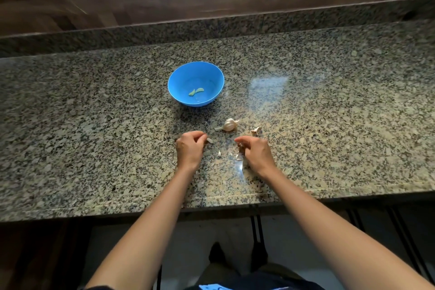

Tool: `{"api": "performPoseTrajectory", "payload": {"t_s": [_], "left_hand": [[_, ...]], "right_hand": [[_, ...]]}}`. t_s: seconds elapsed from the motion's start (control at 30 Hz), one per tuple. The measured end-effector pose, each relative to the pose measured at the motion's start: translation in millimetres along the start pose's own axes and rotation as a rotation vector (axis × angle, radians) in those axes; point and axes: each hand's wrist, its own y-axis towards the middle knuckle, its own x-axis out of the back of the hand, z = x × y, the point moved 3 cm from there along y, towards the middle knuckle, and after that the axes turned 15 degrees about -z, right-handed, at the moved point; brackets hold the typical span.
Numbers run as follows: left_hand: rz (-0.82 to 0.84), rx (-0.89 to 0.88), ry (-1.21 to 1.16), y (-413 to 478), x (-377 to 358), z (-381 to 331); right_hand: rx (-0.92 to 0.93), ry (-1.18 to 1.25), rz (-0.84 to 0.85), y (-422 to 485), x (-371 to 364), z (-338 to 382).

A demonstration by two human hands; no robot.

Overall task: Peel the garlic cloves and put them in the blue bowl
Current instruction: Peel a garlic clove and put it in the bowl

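Observation:
The blue bowl [175, 80] stands on the granite counter and holds two peeled garlic cloves [196, 91]. In front of it lies a garlic bulb [228, 124]. My left hand [190, 147] pinches a garlic clove [209, 140] at its fingertips. My right hand [255, 152] is curled over a piece of garlic skin [239, 154] that hangs from its fingers; the grip itself is partly hidden.
Loose skin scraps lie on the granite counter [329, 113]: one piece [256, 130] right of the bulb, a small one [219, 153] between my hands. A raised granite ledge [211, 28] runs behind the bowl. The counter's front edge is just behind my forearms.

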Motion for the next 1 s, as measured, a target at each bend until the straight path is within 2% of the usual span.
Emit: {"api": "performPoseTrajectory", "payload": {"t_s": [0.07,0.1,0.17,0.23,0.3,0.47,0.53,0.63,0.77,0.83,0.9,1.0], "left_hand": [[0.03,-0.239,0.01,-15.7,-0.5,-12.1],[0.112,-0.339,0.029,-26.5,-5.5,-16.4],[0.311,-0.427,0.152,-46.4,-19.7,-13.1],[0.381,-0.496,0.288,-58.8,-29.1,1.2],[0.343,-0.603,0.337,-66.0,-28.4,14.3],[0.161,-0.945,0.259,-76.0,-12.8,17.1],[0.113,-1.027,0.213,-76.3,-9.2,14.6],[0.152,-1.02,0.233,-73.6,-9.3,12.9],[0.261,-0.897,0.403,-69.7,-19.9,10.3],[0.22,-0.677,0.34,-65.7,-20.1,3.8],[0.156,-0.252,0.135,-58.6,-14.1,-3.2],[0.235,0.542,-0.429,-51.7,-8.7,-1.6]], "right_hand": [[0.122,-0.087,0.051,-5.8,-4.6,-2.1],[0.186,-0.162,0.095,-9.0,-8.3,-4.8],[0.281,-0.301,0.177,-15.3,-15.6,-10.6],[0.32,-0.346,0.176,-22.9,-16.4,-15.4],[0.345,-0.313,0.103,-31.0,-10.7,-16.7],[0.536,-0.261,-0.145,-51.4,-2.9,-14.9],[0.557,-0.301,-0.119,-50.2,-4.7,-17.1],[0.676,-0.376,-0.098,-46.6,-4.6,-17.9],[0.788,-0.513,-0.106,-42.7,-3.2,-13.2],[0.762,-0.47,-0.135,-37.8,-5.5,-14.9],[0.519,-0.3,-0.157,-32.4,-4.6,-13.0],[-0.144,0.032,-0.216,-26.0,7.2,-14.4]]}}
